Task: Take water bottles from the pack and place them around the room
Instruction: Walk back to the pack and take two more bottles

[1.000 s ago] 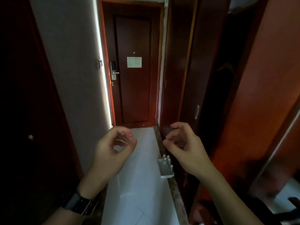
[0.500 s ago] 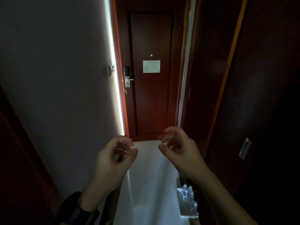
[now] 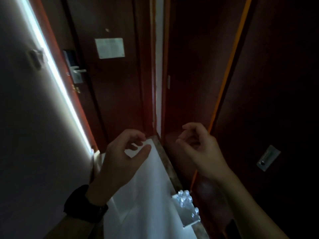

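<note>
Both grips seemingly empty, above pack.

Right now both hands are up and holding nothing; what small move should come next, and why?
Probably lower the right hand toward the pack of water bottles on the floor at lower right. Both it and the left hand hang loosely curled and hold nothing, well above the pack, which has bottles in it.
</note>
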Motion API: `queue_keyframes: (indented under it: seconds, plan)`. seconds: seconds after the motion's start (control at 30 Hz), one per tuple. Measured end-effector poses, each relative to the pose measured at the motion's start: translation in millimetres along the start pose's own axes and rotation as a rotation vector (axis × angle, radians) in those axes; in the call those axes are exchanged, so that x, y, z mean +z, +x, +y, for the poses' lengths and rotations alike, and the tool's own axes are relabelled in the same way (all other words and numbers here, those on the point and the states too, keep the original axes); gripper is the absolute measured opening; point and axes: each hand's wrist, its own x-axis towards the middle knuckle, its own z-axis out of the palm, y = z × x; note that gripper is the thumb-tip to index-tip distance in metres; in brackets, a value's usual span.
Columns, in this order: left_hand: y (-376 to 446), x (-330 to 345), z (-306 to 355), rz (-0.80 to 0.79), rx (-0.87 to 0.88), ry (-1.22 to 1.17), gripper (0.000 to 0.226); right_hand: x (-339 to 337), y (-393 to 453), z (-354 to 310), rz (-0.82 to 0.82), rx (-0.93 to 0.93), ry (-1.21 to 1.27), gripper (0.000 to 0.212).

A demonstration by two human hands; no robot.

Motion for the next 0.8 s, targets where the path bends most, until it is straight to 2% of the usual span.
queue_keyframes:
  seconds: [0.1,0.23,0.47,0.6,0.8]
  plan:
    - [41.2,33.7,-34.7,-0.113,0.008,-0.053,0.017,-12.4,27.0,34.7,0.100,0.082,-0.030,0.033]
    - [90.8,92.2,-81.1,-0.238,-0.002,-0.095,0.020,-32.0,56.8,92.8,0.197,0.167,-0.048,0.034]
    - [153.9,182.3,-186.5,-0.417,-0.111,-0.051,0.021,-38.7,110.6,232.5,0.337,0.381,-0.045,0.033]
    - [175.2,229.8,-254.4,-0.522,-0.209,-0.035,0.032,-27.0,135.7,308.5,0.445,0.497,-0.090,0.029]
    - [158.6,330.9,-372.0,-0.707,-0.375,-0.099,0.023,-6.0,130.0,434.3,0.513,0.673,-0.143,0.020]
